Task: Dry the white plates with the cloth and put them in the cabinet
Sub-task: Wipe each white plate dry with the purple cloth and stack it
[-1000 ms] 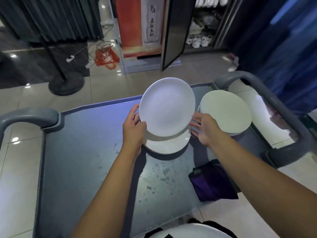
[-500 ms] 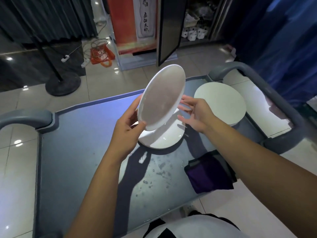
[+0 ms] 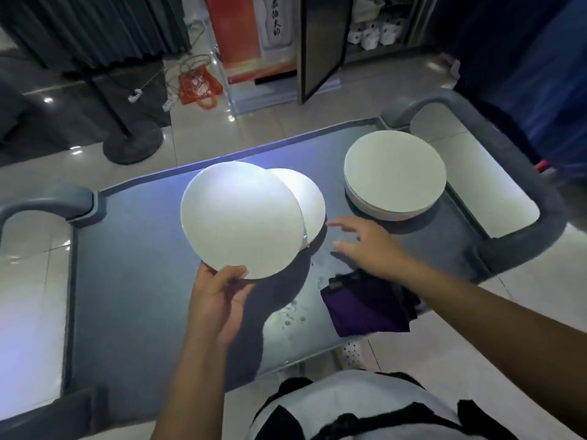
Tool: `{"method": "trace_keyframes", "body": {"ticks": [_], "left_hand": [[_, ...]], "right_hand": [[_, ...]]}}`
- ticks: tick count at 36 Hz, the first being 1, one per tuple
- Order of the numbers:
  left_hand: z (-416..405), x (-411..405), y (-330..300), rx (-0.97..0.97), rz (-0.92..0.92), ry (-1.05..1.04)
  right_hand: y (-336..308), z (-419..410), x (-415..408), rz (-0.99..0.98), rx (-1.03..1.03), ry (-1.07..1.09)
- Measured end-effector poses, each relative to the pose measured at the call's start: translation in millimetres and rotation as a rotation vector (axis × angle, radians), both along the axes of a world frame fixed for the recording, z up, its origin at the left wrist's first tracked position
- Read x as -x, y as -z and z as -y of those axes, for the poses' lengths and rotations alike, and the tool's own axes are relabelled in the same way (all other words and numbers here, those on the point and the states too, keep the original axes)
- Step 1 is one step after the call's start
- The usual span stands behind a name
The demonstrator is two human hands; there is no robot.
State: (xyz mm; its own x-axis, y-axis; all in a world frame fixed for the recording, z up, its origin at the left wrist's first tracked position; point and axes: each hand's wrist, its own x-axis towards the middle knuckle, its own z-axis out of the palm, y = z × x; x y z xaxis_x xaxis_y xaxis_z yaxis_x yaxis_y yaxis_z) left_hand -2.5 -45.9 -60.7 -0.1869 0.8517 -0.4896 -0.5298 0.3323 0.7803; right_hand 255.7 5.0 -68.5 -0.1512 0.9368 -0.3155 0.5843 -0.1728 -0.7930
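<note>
The white plate sits just left of the frame's centre, held above the cart top and tilted toward the camera. It reads as glazed ceramic: stiff, moderately heavy for one hand, brittle if dropped, and likely slick, since water drops lie on the cart below it. The left hand pinches its near rim, thumb on the upper face and fingers curled under. That rim grip is the sensible hold, though one wet edge pinch gives little margin against a slip.

Behind it, a second plate lies on the cart, partly hidden by the held one. A stack of plates stands in the upper right of the cart, well apart from both.

The right hand hovers at centre right, fingers spread and holding nothing, just above the purple cloth, which lies folded at the cart's near edge. Fetching it looks like the next need.

The cart's raised lip and grey handles fence both ends; the left half of the top offers room to work. The cabinet stands at the top of the frame, its door swung open, with tiled floor between it and the cart.
</note>
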Motion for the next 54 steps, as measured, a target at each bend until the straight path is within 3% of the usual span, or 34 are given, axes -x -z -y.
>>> {"method": "trace_keyframes", "body": {"ticks": [5, 9, 16, 25, 28, 33, 45, 50, 54], "left_hand": [[21, 14, 12, 0.044, 0.154, -0.051], [40, 10, 12, 0.14, 0.167, -0.089], [69, -14, 0, 0.146, 0.056, -0.21], [79, -32, -18, 0.107, -0.02, -0.284], [81, -33, -20, 0.092, -0.013, -0.297], [80, -31, -19, 0.072, 0.003, -0.292], [59, -15, -9, 0.033, 0.09, -0.231], [50, -3, -6, -0.001, 0.122, -0.184], [43, 5, -2, -0.046, 0.104, -0.129]], "right_hand": [[35, 52, -43, 0.456, 0.018, -0.402], [50, 38, -63, 0.696, 0.078, -0.542], [43, 8, -50, 0.712, 0.102, -0.693], [24, -31, -34, 0.633, 0.518, -0.891], [23, -36, -30, 0.59, 0.55, -0.837], [25, -27, -28, 0.728, 0.368, -0.772], [27, -12, -25, 0.769, 0.422, -0.642], [11, -17, -20, 0.684, 0.57, -0.704], [2, -15, -32, 0.498, 0.624, -0.73]]}}
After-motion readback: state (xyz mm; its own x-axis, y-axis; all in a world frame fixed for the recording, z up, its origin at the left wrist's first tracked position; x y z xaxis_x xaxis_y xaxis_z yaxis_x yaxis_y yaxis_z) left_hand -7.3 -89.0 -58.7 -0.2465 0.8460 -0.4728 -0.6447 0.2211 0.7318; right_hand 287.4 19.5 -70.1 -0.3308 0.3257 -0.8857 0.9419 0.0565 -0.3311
